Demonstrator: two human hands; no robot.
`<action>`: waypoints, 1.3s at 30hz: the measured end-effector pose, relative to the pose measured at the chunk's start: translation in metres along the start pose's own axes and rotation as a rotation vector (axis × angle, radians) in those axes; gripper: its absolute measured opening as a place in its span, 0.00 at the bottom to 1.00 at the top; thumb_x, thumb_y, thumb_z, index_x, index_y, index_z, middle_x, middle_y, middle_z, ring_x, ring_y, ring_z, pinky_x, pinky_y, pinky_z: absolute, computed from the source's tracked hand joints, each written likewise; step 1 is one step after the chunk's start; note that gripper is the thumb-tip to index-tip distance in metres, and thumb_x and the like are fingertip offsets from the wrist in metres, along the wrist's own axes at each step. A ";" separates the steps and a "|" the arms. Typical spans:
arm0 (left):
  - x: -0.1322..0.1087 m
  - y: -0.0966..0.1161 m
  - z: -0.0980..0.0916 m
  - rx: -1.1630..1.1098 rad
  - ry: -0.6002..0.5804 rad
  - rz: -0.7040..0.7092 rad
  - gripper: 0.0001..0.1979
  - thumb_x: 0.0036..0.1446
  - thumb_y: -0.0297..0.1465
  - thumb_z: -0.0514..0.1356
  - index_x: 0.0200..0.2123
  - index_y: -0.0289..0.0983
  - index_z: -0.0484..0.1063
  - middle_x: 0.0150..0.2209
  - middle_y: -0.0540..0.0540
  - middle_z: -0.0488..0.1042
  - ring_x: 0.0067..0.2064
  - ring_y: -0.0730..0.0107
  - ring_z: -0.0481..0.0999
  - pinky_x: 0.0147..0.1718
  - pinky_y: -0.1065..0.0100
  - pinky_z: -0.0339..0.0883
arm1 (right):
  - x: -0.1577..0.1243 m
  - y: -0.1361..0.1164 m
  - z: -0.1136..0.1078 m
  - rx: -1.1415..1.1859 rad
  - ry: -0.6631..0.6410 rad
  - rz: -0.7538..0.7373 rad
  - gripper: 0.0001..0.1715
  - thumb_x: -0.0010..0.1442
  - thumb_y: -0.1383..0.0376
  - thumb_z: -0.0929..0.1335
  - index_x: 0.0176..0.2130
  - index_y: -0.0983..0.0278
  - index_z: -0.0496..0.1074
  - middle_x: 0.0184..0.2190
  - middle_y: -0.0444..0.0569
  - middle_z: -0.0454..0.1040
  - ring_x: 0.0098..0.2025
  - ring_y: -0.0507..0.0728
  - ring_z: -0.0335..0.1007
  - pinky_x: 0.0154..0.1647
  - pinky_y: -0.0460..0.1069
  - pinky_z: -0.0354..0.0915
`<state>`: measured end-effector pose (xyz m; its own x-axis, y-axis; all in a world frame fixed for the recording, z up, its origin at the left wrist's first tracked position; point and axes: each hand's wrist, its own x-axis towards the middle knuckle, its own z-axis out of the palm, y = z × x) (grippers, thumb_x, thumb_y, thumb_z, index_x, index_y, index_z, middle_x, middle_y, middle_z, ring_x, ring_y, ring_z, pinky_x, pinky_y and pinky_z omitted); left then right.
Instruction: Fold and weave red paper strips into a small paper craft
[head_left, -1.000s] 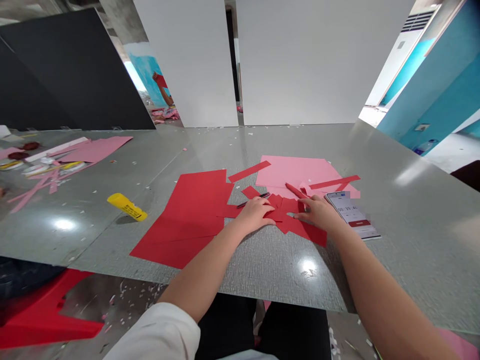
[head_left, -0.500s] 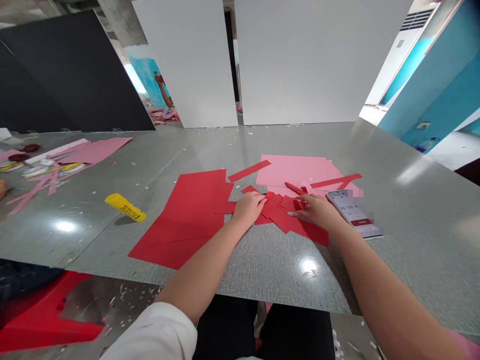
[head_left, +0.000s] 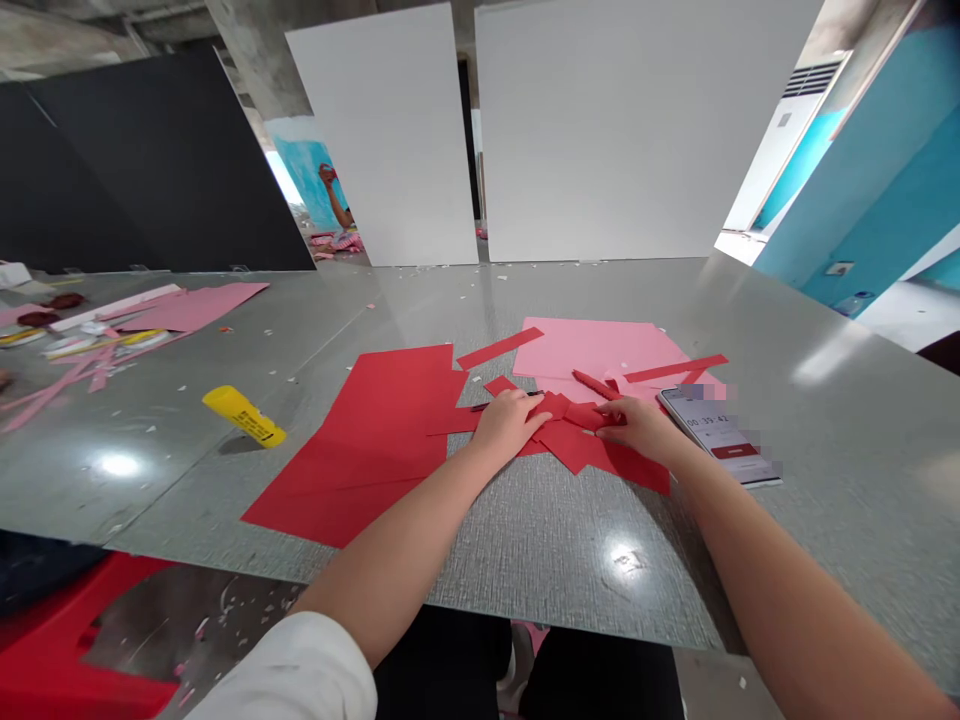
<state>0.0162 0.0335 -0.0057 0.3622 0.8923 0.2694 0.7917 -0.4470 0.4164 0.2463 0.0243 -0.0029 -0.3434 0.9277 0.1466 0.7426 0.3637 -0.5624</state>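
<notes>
My left hand (head_left: 511, 425) is at a pile of small red paper pieces (head_left: 566, 445), its fingers and thumb closed on a piece at the upper side. Opposite, my right hand (head_left: 637, 428) pinches the right edge of a small red paper piece (head_left: 583, 414) between thumb and fingers. A dark, thin pen-like stick (head_left: 480, 407) shows partly beneath my left hand. Left of the pile lie large red paper sheets (head_left: 375, 430). Just beyond my right hand is a slim red pointed object (head_left: 595, 384), its kind unclear.
Pink sheets (head_left: 600, 345) and red strips (head_left: 501, 347) lie behind the pile. A phone (head_left: 716, 435) showing a timer is at the right. A yellow glue stick (head_left: 244, 415) lies left, with pink scraps (head_left: 195, 305) farther off. White panels (head_left: 600, 140) stand along the back.
The view has tilted up slightly. My left hand has shifted a little right over the pile, exposing more of the dark stick. My right hand stays at the small red pieces.
</notes>
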 end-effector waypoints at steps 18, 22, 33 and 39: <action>0.001 0.017 0.001 -0.978 0.099 -0.273 0.18 0.49 0.28 0.61 0.45 0.37 0.68 0.32 0.47 0.72 0.34 0.71 0.72 0.37 0.65 0.69 | 0.000 -0.044 0.006 0.688 0.164 0.237 0.19 0.48 0.59 0.70 0.41 0.62 0.70 0.27 0.45 0.71 0.30 0.53 0.68 0.35 0.53 0.68; 0.002 0.019 0.000 -1.069 0.066 -0.308 0.04 0.48 0.24 0.60 0.31 0.33 0.68 0.33 0.46 0.72 0.34 0.72 0.72 0.30 0.68 0.72 | 0.001 -0.044 0.009 0.714 0.251 0.236 0.10 0.48 0.60 0.70 0.28 0.63 0.67 0.24 0.43 0.68 0.28 0.52 0.67 0.33 0.52 0.69; 0.000 0.021 -0.013 -1.218 0.072 -0.333 0.08 0.48 0.19 0.54 0.25 0.32 0.72 0.38 0.44 0.75 0.34 0.73 0.74 0.39 0.63 0.72 | -0.001 -0.044 0.008 0.677 0.291 0.099 0.07 0.54 0.64 0.65 0.33 0.62 0.71 0.39 0.50 0.73 0.46 0.58 0.69 0.49 0.57 0.65; 0.000 0.017 -0.011 -1.369 -0.008 -0.366 0.08 0.49 0.20 0.55 0.29 0.31 0.74 0.36 0.43 0.75 0.36 0.71 0.76 0.42 0.63 0.70 | -0.002 -0.047 0.015 0.078 0.338 -0.250 0.16 0.53 0.63 0.67 0.43 0.59 0.71 0.44 0.51 0.73 0.51 0.61 0.65 0.49 0.57 0.63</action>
<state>0.0242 0.0253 0.0109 0.2501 0.9675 -0.0382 -0.2541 0.1037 0.9616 0.2032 0.0040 0.0114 -0.2893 0.7920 0.5376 0.6107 0.5852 -0.5335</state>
